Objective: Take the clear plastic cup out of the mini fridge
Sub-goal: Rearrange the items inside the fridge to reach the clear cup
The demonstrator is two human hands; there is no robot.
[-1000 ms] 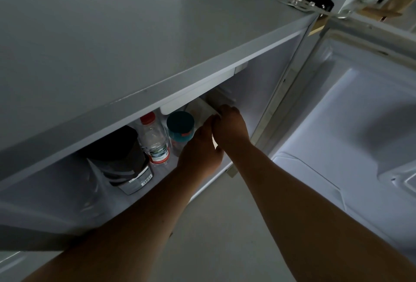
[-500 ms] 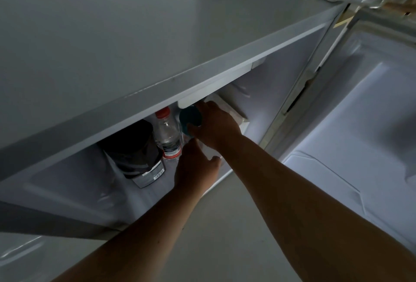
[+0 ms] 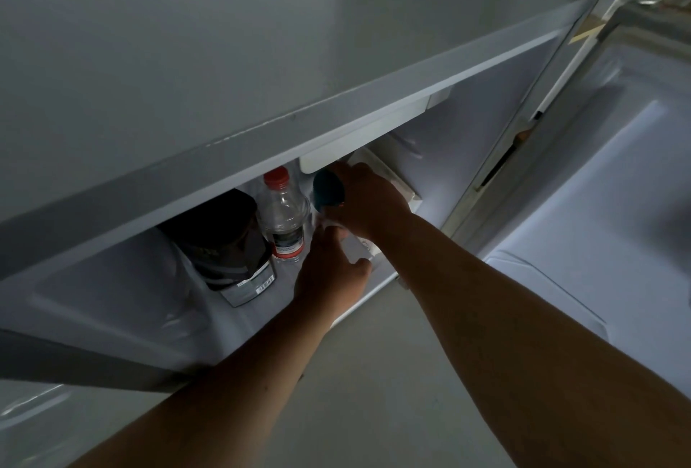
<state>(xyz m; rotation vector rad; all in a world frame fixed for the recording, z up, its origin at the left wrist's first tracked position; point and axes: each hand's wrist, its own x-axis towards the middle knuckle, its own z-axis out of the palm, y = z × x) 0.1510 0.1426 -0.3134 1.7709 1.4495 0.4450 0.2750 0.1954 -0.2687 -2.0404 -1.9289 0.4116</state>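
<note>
From the head view I look down over the flat grey top of the mini fridge (image 3: 261, 37), which fills the upper left of the frame. Its door (image 3: 598, 187) stands swung wide open to the right, the white inner liner facing me. A pale grey floor (image 3: 355, 374) shows below the opening. A few small items sit at the far right corner of the top, too blurred for me to identify.

Inside the lit cavity I record three containers in a row. At the left is a dark jar (image 3: 220, 239) with a barcode label at its lower edge. Just beside it on the right stands a clear water bottle (image 3: 284, 213) with a red cap and a red-banded label; I cannot see any liquid level. Right of the bottle is the clear plastic cup (image 3: 327, 190), identifiable mainly by its teal lid; its transparent body is largely hidden by the hands. The cup sits inside the fridge, tilted toward me, near the front of the shelf.

Both forearms reach in from the lower edge of the frame. The right hand (image 3: 370, 202) is curled over the cup just below the lid, fingers wrapped round it. The left hand (image 3: 329, 273) is below it, fingers bent in a loose cupped shape under the cup's base; I cannot tell whether it actually touches the cup.
</note>
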